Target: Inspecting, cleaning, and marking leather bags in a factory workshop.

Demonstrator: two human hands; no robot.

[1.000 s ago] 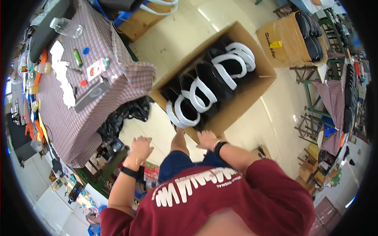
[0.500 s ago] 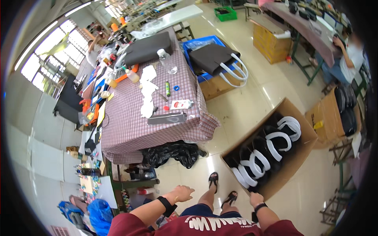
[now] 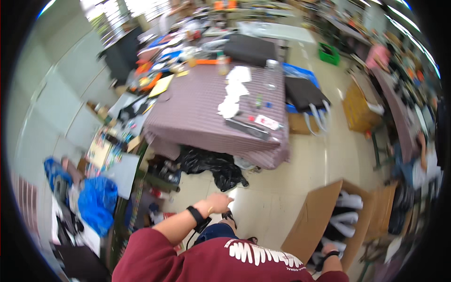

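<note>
My left hand [image 3: 218, 202] is held out over the floor at lower centre, fingers apart and holding nothing that I can see. My right hand [image 3: 330, 250] is at the near end of an open cardboard box [image 3: 307, 218] at lower right, among its contents; its fingers are blurred and partly hidden. Inside the box are black items with thick white loop handles [image 3: 344, 224]. A black plastic bag [image 3: 209, 164] lies on the floor beyond my left hand, under the edge of a table with a checked cloth [image 3: 181, 113].
Papers [image 3: 235, 89], a bottle [image 3: 271, 75] and a dark bag [image 3: 249, 49] lie on that table. A tote bag [image 3: 303, 94] rests on a blue bin. Blue bags [image 3: 96, 204] crowd the left side. Cartons [image 3: 352, 108] and a seated co-worker [image 3: 413, 167] are at right.
My view has swung left and up, bringing the cluttered left side and far room in, with the box now at lower right. My right hand stays at the box.
</note>
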